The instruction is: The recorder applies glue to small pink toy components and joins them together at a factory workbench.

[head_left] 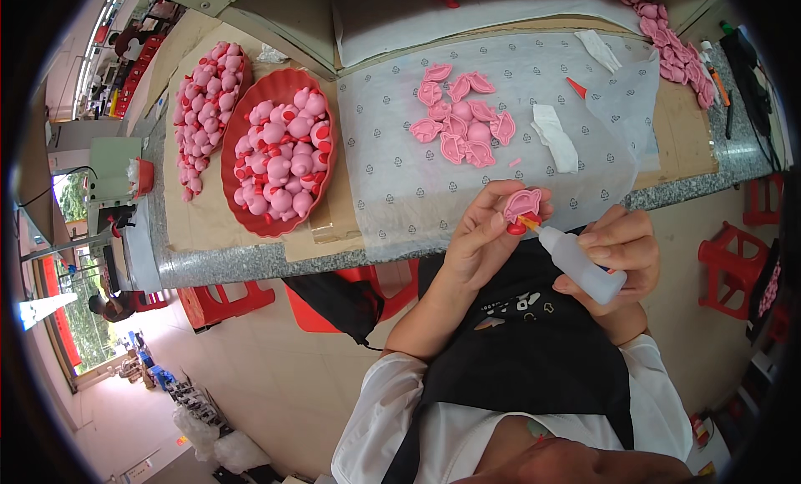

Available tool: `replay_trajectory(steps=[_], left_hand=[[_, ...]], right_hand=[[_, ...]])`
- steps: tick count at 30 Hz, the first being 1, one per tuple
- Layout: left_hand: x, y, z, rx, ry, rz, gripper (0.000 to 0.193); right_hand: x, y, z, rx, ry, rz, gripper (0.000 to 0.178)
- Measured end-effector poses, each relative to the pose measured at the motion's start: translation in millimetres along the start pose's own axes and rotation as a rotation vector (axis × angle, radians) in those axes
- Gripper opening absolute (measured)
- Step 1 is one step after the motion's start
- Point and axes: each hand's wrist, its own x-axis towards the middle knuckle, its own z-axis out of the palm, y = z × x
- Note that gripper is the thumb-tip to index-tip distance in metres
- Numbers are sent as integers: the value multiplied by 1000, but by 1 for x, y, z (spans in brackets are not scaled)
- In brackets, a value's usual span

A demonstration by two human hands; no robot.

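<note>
Close to my body, beyond the bench's near edge, my left hand [477, 244] pinches a small pink-and-red plastic figure piece [523, 204]. My right hand [627, 249] is wrapped round a translucent squeeze bottle [586, 265], tilted so that its orange nozzle [529, 223] meets the piece at its lower red part. Whether any liquid is coming out is too small to tell. Farther off, a cluster of loose pink moulded pieces [455, 140] and a few round pink ones lies on a printed white sheet [384, 200].
Left of the sheet, a red fluted basin [229, 168] is heaped with pink-and-red figures; another heap [200, 108] stands beyond it. White cloth strips [554, 138] and a red cone-shaped cap [576, 88] lie at right. More pink pieces [667, 46] and pens [716, 73] sit far right.
</note>
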Motion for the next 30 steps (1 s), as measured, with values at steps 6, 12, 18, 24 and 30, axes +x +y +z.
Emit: replay_trajectory(steps=[6, 12, 18, 24, 30], left_hand=[[2, -2, 0, -2, 8, -6, 37], [-1, -1, 0, 43, 38, 46, 38], [-5, 9, -7, 42, 85, 101, 37], [6, 4, 1, 69, 70, 82, 36], [7, 0, 3, 136, 83, 67, 37]], right_hand=[[1, 0, 0, -8, 6, 3, 49], [6, 4, -17, 26, 106, -19, 48], [18, 29, -92, 30, 383, 360, 29], [36, 129, -205, -712, 342, 378, 24], [51, 155, -212, -1273, 161, 295, 25]])
